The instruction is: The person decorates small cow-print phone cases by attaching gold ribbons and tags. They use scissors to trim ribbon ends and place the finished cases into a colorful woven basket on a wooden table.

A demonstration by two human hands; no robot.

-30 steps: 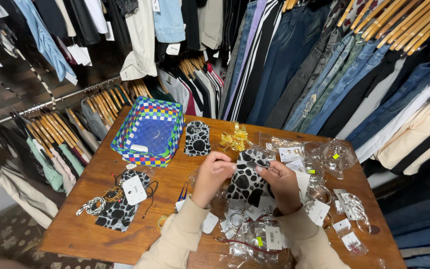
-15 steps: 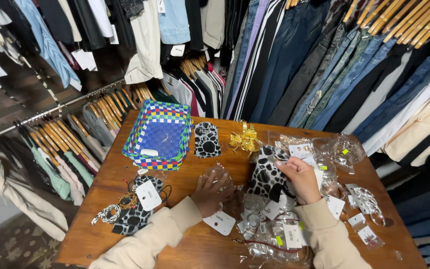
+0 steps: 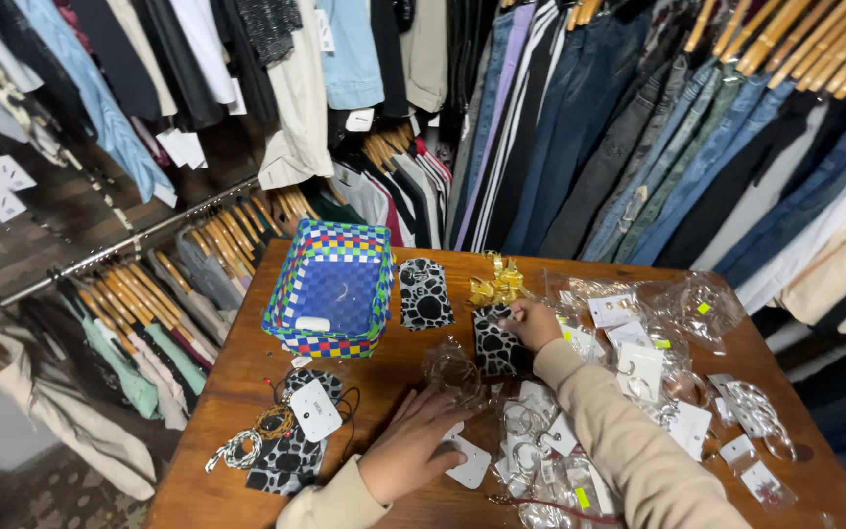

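My right hand (image 3: 535, 324) holds the top edge of a black-and-white spotted card (image 3: 494, 345) against the wooden table (image 3: 247, 382), just below a gold ribbon bow (image 3: 497, 284). My left hand (image 3: 411, 453) lies flat on the table with fingers spread, touching a white tag (image 3: 468, 464) and the edge of a clear plastic packet (image 3: 452, 370). A second spotted card (image 3: 425, 292) lies flat beside a blue, green and white woven basket (image 3: 330, 289).
Several clear packets of jewellery and white tags (image 3: 643, 367) cover the table's right half. A spotted card with cords and a white tag (image 3: 291, 441) lies at the front left. Racks of hanging clothes and jeans (image 3: 638, 127) surround the table.
The spotted card has come down from between both hands to the table. My left hand let go and moved down-left onto the tabletop; my right hand stays on the card.
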